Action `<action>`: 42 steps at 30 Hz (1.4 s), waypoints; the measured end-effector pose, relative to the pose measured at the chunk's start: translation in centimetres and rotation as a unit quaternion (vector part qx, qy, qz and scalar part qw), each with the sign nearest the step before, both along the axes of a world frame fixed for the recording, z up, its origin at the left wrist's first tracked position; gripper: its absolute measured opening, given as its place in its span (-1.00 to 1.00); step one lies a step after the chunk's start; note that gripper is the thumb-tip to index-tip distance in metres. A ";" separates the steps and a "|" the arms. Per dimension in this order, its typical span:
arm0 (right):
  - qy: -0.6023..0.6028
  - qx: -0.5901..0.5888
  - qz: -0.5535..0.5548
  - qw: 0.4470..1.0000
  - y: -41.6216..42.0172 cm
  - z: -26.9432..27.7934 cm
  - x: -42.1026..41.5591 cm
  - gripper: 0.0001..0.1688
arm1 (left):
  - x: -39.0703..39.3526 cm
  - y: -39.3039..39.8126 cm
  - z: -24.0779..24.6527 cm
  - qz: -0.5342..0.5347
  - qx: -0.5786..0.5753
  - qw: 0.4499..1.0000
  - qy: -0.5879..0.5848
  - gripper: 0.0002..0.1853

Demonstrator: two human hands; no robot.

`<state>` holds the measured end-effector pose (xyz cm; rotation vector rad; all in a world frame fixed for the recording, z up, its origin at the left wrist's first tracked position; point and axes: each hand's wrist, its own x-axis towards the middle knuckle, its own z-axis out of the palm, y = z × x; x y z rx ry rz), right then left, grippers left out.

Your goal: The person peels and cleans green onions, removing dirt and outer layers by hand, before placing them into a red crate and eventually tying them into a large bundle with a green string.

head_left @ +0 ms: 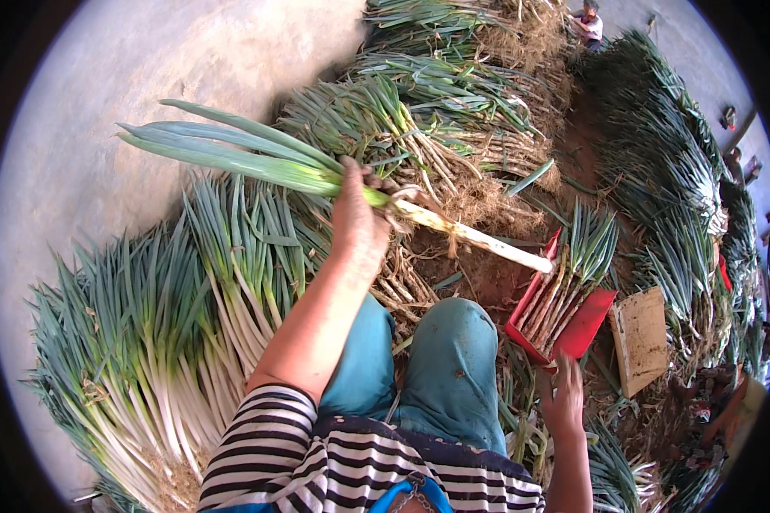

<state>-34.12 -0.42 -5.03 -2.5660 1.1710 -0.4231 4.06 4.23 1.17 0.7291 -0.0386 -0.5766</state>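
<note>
A thick Welsh onion (487, 240) lies across the view in my left hand (362, 205), which grips it where the green leaves meet the white stalk. Its leaves reach to the upper left. A loose, peeled-back skin hangs by my fingers, and the bare white end is over the rim of a red tray (574, 320). Several thinner onions with brownish stalks (545, 308) lie in that tray, leaves pointing away from me. Blurred, my right hand (563, 394) is at the tray's near edge with fingers extended; whether it touches the tray is unclear.
White-stalked onions (167, 385) are heaped at my left. Unpeeled, rooty bundles (423, 141) run ahead, and a long green pile (654, 141) stands at the right. A wooden board (640, 343) leans beside the tray. Far off sits another person (591, 25).
</note>
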 end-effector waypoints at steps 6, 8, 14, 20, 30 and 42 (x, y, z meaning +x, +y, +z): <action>-0.071 -0.173 0.187 0.964 -0.2 6.7 16.3 -0.32 | -4.7 -0.3 0.0 -0.095 -0.075 0.991 0.059 -0.70; -0.069 -0.113 0.186 0.974 -0.4 5.8 17.4 -0.34 | -5.7 0.3 1.5 -0.133 -0.098 0.984 0.070 -0.64; -0.042 0.360 0.342 0.867 -0.3 6.4 17.1 -0.34 | -4.7 3.1 0.9 -0.377 -0.232 0.896 -0.045 -0.59; -0.160 0.765 0.375 0.498 -0.3 4.8 16.8 -0.45 | -4.4 2.1 1.3 -0.506 -0.382 0.765 -0.108 -0.62; -0.244 0.429 0.219 0.842 0.9 3.8 19.2 -0.54 | -3.2 2.1 -1.5 -0.374 -0.081 0.893 -0.236 -0.44; -0.202 0.245 0.150 0.937 -2.1 3.1 18.9 -0.80 | -5.1 2.1 -3.1 -0.416 -0.084 0.898 -0.120 -0.45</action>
